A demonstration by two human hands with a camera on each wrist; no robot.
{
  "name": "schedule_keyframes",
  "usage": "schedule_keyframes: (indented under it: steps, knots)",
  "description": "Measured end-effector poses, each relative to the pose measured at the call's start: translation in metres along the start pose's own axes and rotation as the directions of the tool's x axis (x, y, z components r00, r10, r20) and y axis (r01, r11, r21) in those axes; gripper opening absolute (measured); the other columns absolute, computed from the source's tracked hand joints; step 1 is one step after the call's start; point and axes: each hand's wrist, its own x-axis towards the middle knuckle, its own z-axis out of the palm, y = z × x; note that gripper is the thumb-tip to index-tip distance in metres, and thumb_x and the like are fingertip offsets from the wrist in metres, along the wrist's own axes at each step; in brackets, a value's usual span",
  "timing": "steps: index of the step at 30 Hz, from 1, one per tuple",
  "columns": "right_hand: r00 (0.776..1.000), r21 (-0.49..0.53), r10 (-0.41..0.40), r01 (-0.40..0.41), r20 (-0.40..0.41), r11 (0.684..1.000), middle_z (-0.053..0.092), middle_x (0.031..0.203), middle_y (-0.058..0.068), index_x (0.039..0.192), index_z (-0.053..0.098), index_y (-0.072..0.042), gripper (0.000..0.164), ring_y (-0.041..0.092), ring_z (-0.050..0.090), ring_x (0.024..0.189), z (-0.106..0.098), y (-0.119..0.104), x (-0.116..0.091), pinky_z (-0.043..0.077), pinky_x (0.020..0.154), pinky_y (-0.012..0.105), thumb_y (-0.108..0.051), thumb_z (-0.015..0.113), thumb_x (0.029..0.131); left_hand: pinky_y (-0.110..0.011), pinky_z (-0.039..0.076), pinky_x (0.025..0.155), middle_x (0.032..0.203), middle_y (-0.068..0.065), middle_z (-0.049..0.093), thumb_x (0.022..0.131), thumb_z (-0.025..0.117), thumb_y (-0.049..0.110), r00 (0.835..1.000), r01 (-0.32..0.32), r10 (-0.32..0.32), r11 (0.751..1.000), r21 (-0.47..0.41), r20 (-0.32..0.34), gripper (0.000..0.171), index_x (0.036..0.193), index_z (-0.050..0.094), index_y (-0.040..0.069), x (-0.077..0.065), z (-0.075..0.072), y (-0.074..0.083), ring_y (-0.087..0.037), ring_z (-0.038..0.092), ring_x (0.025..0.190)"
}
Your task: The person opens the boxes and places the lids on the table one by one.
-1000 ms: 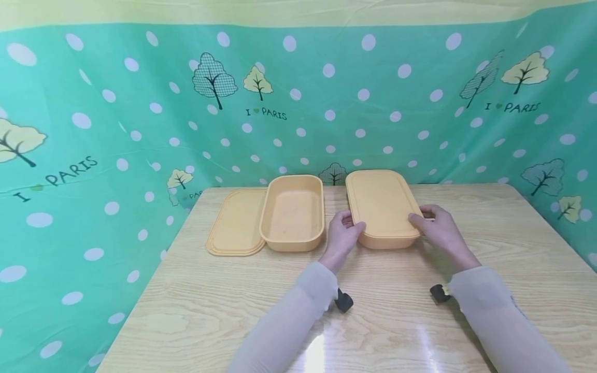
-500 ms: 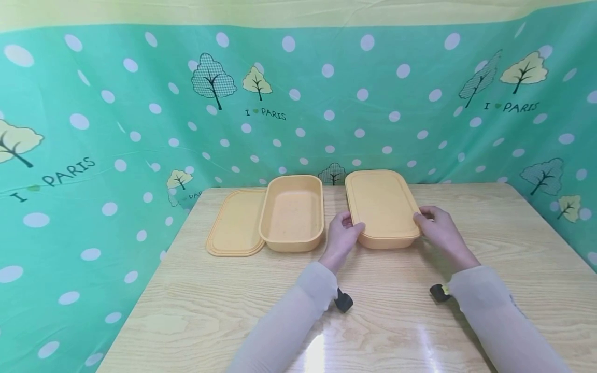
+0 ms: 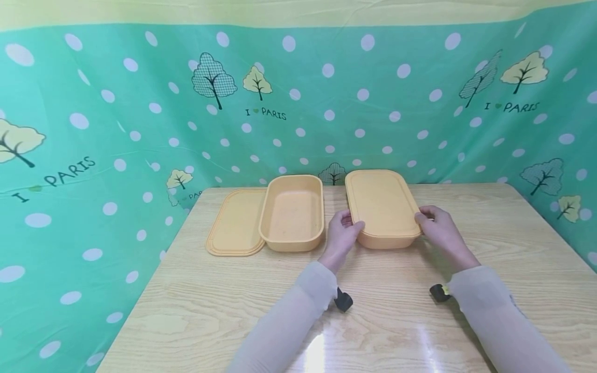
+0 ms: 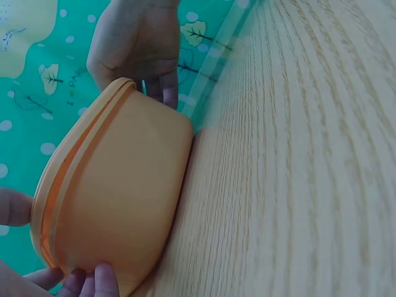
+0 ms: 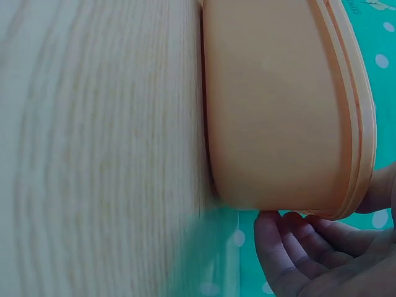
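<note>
On the right side of the table, a peach-coloured plastic food container (image 5: pixel 278 111) stands with its matching lid (image 3: pixel 383 199) on top. My left hand (image 3: pixel 342 235) grips its near left corner, thumb on the lid's edge and fingertips against the wall below. At the near right corner my right hand (image 3: pixel 438 228) holds it the same way, its fingers (image 5: pixel 269 238) bent under the lid's rim. In the left wrist view a narrow slit shows between lid and container wall. The container's base sits on the tabletop.
Left of the hands stands a second, uncovered container (image 3: pixel 292 242) of the same colour. Another lid (image 3: pixel 235 223) lies flat at its left, partly behind its wall. A green dotted curtain (image 3: pixel 298 103) hangs along the back edge of the wooden table (image 3: pixel 210 311).
My right thumb has slid outward from the lid's top to its right edge. The left hand, both containers and the loose lid have stayed where they were.
</note>
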Motion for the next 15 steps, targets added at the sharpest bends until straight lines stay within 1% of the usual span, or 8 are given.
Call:
schedule_keyframes:
  steps: [8,11,15]
  knots:
    - [1.0,0.003,-0.005,0.005,0.008,1.0,0.046,0.126,0.025,0.139,0.035,0.01,0.054,0.031,0.052,0.103,-0.0003,-0.0008,-0.0014,0.05,0.08,0.033,-0.029,0.033,0.102,-0.028,0.051,0.085,0.104,-0.002,0.061,0.079,0.071,0.01,1.0,-0.02,0.02,1.0,-0.009,-0.021,0.047,0.124,0.057,0.005,0.0027,0.0003,-0.0012,-0.017,0.058,0.099]
    - [1.0,0.002,-0.006,0.006,0.008,1.0,0.047,0.125,0.025,0.139,0.035,0.01,0.054,0.031,0.052,0.103,-0.0001,-0.0016,-0.0019,0.05,0.08,0.033,-0.029,0.033,0.102,-0.028,0.052,0.084,0.104,-0.003,0.061,0.078,0.072,0.009,0.999,-0.017,0.015,0.999,-0.044,-0.034,0.046,0.122,0.058,0.004,0.0039,0.0007,-0.0019,-0.017,0.058,0.098]
    - [1.0,-0.006,-0.003,0.003,0.008,1.0,0.047,0.125,0.024,0.14,0.034,0.009,0.054,0.031,0.052,0.103,0.0003,-0.002,-0.002,0.048,0.08,0.033,-0.029,0.032,0.102,-0.027,0.053,0.082,0.103,-0.004,0.061,0.078,0.073,0.007,0.999,0.005,-0.01,0.996,-0.094,-0.051,0.042,0.118,0.06,0.004,0.0055,0.0011,-0.0025,-0.018,0.058,0.096]
